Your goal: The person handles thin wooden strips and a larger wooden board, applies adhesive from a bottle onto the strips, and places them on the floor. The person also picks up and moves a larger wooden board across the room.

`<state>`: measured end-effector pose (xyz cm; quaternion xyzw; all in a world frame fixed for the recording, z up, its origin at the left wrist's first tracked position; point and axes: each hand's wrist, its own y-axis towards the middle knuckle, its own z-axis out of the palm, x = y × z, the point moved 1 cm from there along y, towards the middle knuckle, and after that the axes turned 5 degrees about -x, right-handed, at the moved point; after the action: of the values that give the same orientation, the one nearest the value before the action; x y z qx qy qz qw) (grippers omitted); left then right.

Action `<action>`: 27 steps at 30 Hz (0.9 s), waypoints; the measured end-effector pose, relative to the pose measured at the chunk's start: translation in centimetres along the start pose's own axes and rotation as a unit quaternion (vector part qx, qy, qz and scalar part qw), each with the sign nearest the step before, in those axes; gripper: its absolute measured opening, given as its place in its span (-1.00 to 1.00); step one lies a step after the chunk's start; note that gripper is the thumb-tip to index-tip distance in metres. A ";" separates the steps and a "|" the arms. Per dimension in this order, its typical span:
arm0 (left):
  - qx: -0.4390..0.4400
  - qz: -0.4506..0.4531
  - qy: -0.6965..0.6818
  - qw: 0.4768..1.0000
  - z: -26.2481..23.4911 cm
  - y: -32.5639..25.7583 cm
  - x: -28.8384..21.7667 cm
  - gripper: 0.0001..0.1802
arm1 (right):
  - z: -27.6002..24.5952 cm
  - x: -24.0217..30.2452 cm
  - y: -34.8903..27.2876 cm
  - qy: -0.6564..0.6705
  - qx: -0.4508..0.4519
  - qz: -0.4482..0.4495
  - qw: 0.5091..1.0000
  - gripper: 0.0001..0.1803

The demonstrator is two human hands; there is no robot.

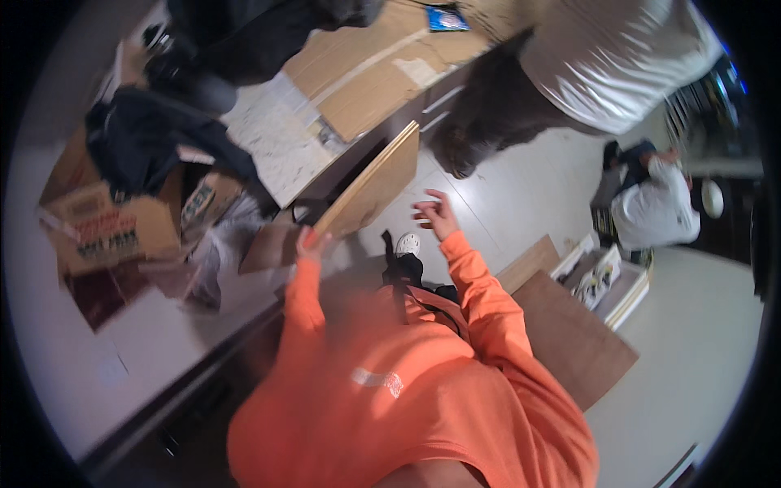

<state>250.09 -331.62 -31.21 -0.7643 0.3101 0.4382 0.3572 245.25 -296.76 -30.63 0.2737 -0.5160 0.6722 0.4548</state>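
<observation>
A plywood board is tilted up on edge beside the counter, its pale layered edge facing up. My left hand grips the near end of this board, with the fingers partly blurred. My right hand is to the right of the board, apart from it, with fingers spread and nothing in them. Both arms wear orange sleeves. Below the right hand, a white clog shows on the floor.
Flattened cardboard, a dark cloth and cardboard boxes lie along the counter. Brown panels and a white drawer are on the floor at right. One person stands close ahead; another crouches farther right.
</observation>
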 end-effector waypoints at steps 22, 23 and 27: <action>0.408 0.441 -0.206 0.772 10.3 -31.2 -33.0 -0.67 | -13.9 -27.5 -28.3 0.469 -0.470 0.191 0.723 -0.37; 0.470 0.459 -0.240 0.715 9.4 -32.0 -35.6 -0.64 | -14.6 -28.0 -27.9 0.490 -0.491 0.177 0.698 -0.35; 0.443 0.455 -0.323 0.702 4.5 -36.6 -43.6 -0.50 | -18.9 -28.1 -25.0 0.545 -0.524 0.136 0.640 -0.17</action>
<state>258.42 -300.67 16.08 -0.0958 0.6444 0.5794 0.4898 281.76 -286.88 -49.05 -0.5003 -0.4716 0.3705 0.6245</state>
